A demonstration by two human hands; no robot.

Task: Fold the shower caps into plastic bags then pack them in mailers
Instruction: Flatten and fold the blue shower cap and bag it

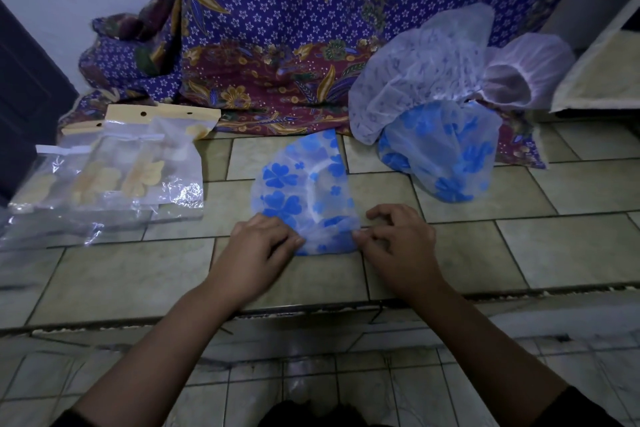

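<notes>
Head view: left hand (263, 239) and right hand (394, 236) pinch the near edge of the blue-flowered shower cap (304, 184), half-folded on the tiled ledge (519, 253). Slippery film may spring open if either pinch loosens; plastic bags (114, 170) wait left.

I see bare tile on the surface (450, 253) along its near edge, right of my right hand (398, 246) and left of my left hand (258, 250). The bags (114, 177) crowd the left edge, the caps (436, 114) the far right, and cloth (277, 45) blocks the far edge.
</notes>
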